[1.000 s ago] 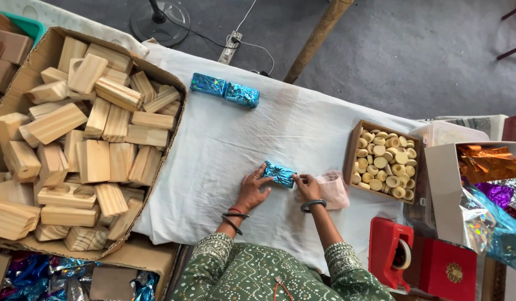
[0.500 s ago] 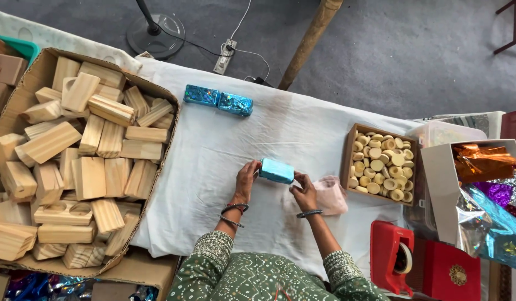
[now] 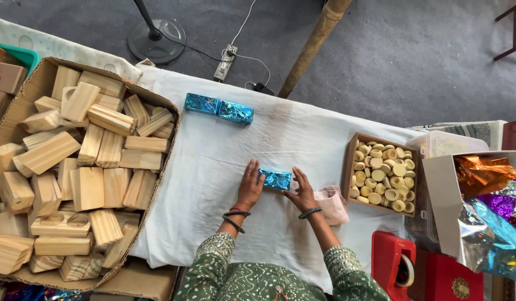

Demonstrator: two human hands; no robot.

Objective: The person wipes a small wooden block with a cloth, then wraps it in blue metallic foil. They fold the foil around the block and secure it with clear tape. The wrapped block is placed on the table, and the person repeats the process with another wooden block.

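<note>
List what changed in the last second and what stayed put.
The blue foil-wrapped block, lifted half a second ago, lies on the white cloth again, left hand and right hand pressing its ends. The two wrapped blue blocks, cardboard box of wooden blocks and tray of pale discs stayed.

Glossy blue foil block (image 3: 275, 179) on matt white cloth (image 3: 213, 167).
</note>
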